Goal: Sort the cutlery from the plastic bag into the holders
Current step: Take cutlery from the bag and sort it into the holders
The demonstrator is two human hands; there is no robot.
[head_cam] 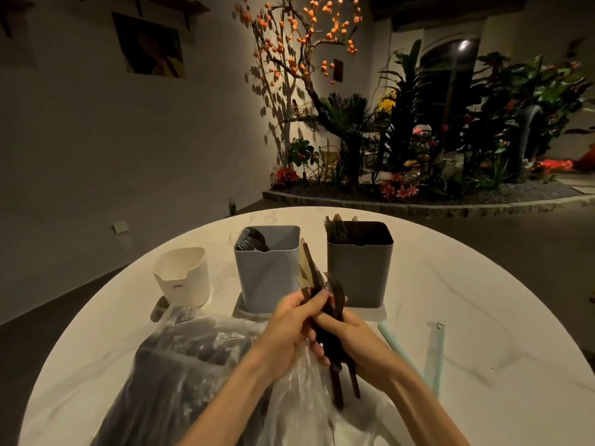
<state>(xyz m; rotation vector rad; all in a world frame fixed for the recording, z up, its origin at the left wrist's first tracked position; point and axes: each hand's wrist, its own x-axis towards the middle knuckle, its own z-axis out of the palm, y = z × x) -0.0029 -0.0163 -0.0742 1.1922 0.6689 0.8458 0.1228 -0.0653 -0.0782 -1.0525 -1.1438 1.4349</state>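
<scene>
Both forearms reach forward, left hand [291, 326] and right hand [349, 336] together, fingers curled.

Three holders are standing beyond the fingers [317, 299]: one white holder [182, 278], one blue-grey holder [269, 268], one dark grey holder [360, 268]. One plastic bag [193, 365] is lying below them. Two hands are gripping perhaps five dark cutlery pieces [333, 342].

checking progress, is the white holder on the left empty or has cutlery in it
Looks empty: nothing shows above the white holder's rim and its visible inner wall is bare, though its bottom is hidden.
</scene>
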